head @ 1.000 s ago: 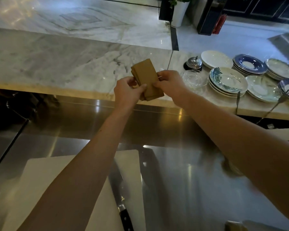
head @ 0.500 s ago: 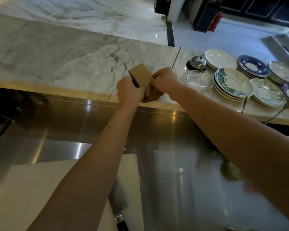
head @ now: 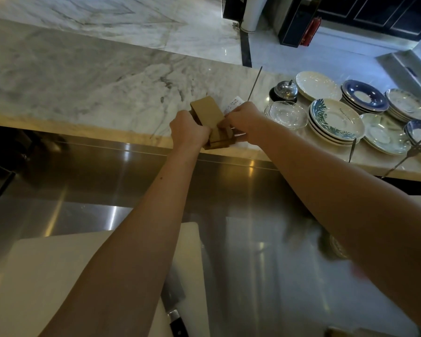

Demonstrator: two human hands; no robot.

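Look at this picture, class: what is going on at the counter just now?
A person stands at a marble counter and holds a brown bundle, perhaps folded napkins, at its near edge. The left hand grips one side and the right hand pinches the other. A white paper slip shows just behind the right hand. Stacked plates sit to the right, untouched.

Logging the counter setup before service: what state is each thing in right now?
brown stack: tilted, held by both hands over the counter edge.
left hand: grips the stack.
right hand: pinches the stack.
leaf-print saucers: stacked.
glass saucer: empty, upright.
fork: tines propped on a plate.
knife: flat on the cutting board.
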